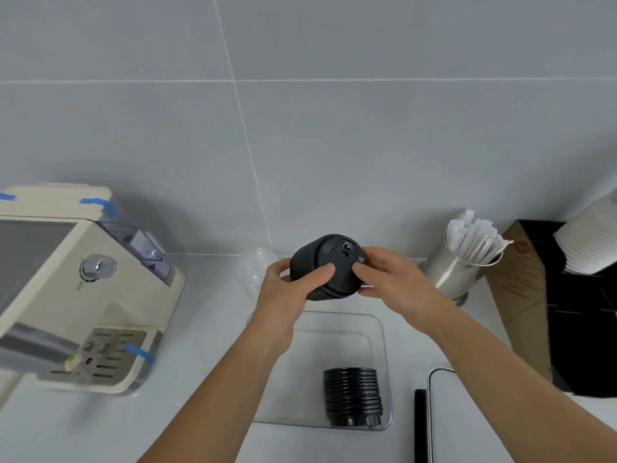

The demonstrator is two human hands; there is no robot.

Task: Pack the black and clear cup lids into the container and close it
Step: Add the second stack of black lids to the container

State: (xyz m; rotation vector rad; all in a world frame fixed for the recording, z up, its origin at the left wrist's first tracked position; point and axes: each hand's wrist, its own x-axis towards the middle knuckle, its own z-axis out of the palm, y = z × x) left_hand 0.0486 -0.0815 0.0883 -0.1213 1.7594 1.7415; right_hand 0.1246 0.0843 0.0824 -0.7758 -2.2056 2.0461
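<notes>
Both my hands hold a stack of black cup lids (pixel 329 259) in the air above the far end of the clear rectangular container (pixel 384 349). My left hand (pixel 287 289) grips the stack from the left with the thumb on the top lid. My right hand (pixel 389 279) grips it from the right. A second stack of black lids (pixel 352 396) lies on its side inside the container, at its near right corner. A stack of clear lids (pixel 255 269) stands on the counter behind my left hand, partly hidden.
A cream coffee machine (pixel 80 289) fills the left side. A steel cup of wrapped straws (pixel 464 259) stands at the right. Beyond it are a brown and black box (pixel 547 302) and stacked white cups (pixel 591 242). The container's lid (pixel 467 426) lies at the lower right.
</notes>
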